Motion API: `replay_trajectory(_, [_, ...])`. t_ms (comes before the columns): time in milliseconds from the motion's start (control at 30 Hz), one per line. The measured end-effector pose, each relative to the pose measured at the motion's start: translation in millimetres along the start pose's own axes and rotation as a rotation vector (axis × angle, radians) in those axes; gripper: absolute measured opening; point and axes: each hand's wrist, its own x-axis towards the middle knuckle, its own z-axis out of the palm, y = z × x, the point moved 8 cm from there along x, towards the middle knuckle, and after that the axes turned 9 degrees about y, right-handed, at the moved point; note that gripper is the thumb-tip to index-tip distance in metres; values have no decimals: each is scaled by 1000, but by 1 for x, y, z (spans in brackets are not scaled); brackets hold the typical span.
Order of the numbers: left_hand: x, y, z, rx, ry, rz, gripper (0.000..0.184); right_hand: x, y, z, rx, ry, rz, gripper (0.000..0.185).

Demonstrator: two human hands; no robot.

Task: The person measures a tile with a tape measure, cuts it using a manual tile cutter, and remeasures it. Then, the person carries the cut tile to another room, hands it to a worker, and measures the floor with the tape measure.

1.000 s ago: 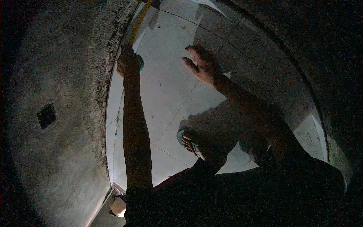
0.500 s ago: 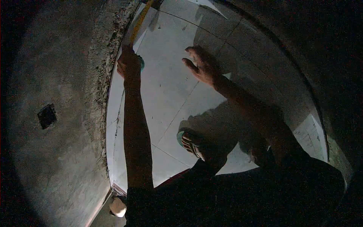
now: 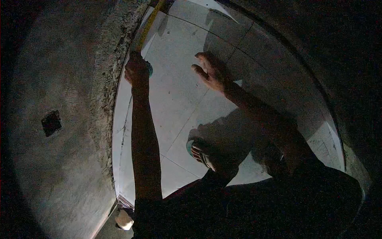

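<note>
My left hand (image 3: pixel 137 71) is closed round a tape measure (image 3: pixel 150 69), whose teal case shows past the right side of the fist. Its yellow blade (image 3: pixel 150 24) runs from the hand up to the top edge of the view, along the left border of the pale tiled floor (image 3: pixel 175 103). Over the tiles to the right is my right hand (image 3: pixel 213 73), open, thumb and fingers apart, with nothing in it. Whether it touches the floor I cannot tell. Its shadow falls on the tiles beside it.
A rough grey wall (image 3: pixel 75 167) with a dark square hole (image 3: pixel 51 123) rises on the left. My sandalled foot (image 3: pixel 201 153) stands on the tiles below the hands. A pale rounded object (image 3: pixel 124 220) lies at the bottom left. The far right is very dark.
My left hand and the tape measure have shifted very slightly right and down in view. My right hand is almost where it was, still open.
</note>
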Motion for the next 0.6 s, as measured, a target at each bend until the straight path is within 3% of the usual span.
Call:
replay_trajectory(67, [1,2,-1,-12,9,4,24,1,-4,-2,-16,9,-31,37])
replay_trajectory(133, [-2,-2,10,-49,-219,-116,17,-8,2,2,-24,32,-54,40])
replay_trajectory(167, [-7,14,-3,98,-210,3,22,-2,1,3,-29,55,-97,42])
replay_trajectory(233, [-27,2,1,-21,-228,84,36,-1,-1,2,-1,-20,-32,40])
replay_trajectory(267, [-45,9,-23,-75,-113,192,38,-1,-1,1,-40,-50,-47,39])
replay_trajectory(333, [-85,0,-62,-172,-104,274,32,-3,1,-1,-234,-85,-159,37])
replay_trajectory(367, [-103,-11,-79,-143,-400,108,27,-14,-11,-12,-329,-110,-203,36])
replay_trajectory(400, [-129,-19,-118,-245,-292,238,21,-24,-24,-23,-422,-133,-250,36])
replay_trajectory(433, [-154,-40,-148,-244,-320,170,21,-38,-51,-43,-539,-132,-357,37])
replay_trajectory(500, [-209,-61,-198,-369,-720,194,20,-77,-78,-83,-497,-444,144,42])
replay_trajectory(533, [-250,-88,-221,-283,-655,223,34,-100,-126,-106,-537,-450,127,43])
replay_trajectory(600, [-336,-144,-283,-271,-724,-105,37,-138,-262,-139,-530,-481,105,44])
